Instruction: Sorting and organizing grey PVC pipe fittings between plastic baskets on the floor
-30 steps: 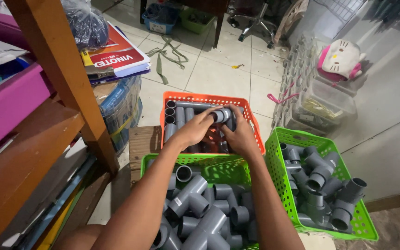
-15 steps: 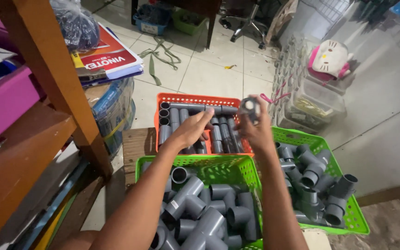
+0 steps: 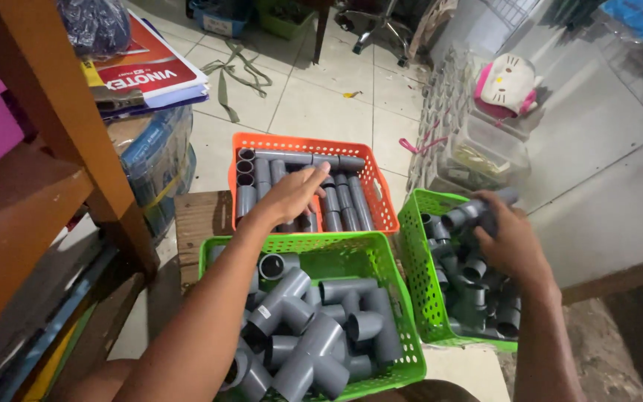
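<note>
Over the orange basket (image 3: 381, 216) my left grip (image 3: 292, 195) hovers spread, pipes (image 3: 340, 202) lengthwise just beneath, while my right grip (image 3: 511, 238) clasps a fitting (image 3: 464, 214) above the green basket (image 3: 413, 260).

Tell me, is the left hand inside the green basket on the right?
No, the left hand is over the orange basket of grey pipes.

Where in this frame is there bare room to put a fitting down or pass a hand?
Bare wood shows left of the orange basket, ahead of the near green basket. That basket's far end is bare behind the tees. Tiled floor lies open beyond. Crowded: the right green basket, where the right hand grips a fitting, and the pipes under the left hand.
</note>
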